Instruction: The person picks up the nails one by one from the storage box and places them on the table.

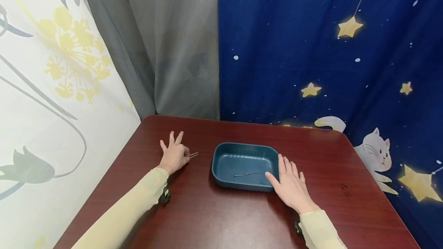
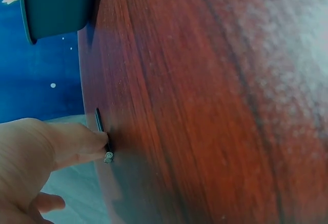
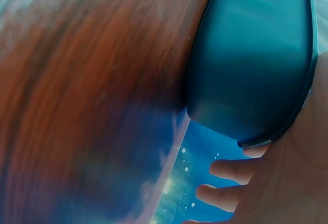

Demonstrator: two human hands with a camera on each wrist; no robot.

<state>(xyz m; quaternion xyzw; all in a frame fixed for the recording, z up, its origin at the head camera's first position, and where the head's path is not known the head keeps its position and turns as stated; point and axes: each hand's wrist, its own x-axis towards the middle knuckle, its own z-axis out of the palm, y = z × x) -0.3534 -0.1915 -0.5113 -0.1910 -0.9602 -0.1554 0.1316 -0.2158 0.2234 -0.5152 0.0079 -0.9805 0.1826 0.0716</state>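
My left hand [image 1: 174,157] is over the left part of the table, thumb and forefinger pinching thin metal screws [image 1: 194,155]; the other fingers are spread. In the left wrist view, a dark shaft and shiny head of a screw [image 2: 108,157] show beside the fingertips. A blue-green plastic tray [image 1: 245,185] stands near the middle, and two thin screws [image 1: 241,175] lie on its floor. My right hand [image 1: 292,187] rests against the tray's right side, fingers straight along the outside and thumb over the rim. In the right wrist view, the tray's outer wall [image 3: 251,65] hides part of that hand.
The reddish-brown wooden table [image 1: 214,222] has rounded far corners. Behind it hang a grey curtain [image 1: 187,49] and a dark blue curtain [image 1: 277,49] with stars and a cat. A white patterned curtain [image 1: 69,126] borders the left side.
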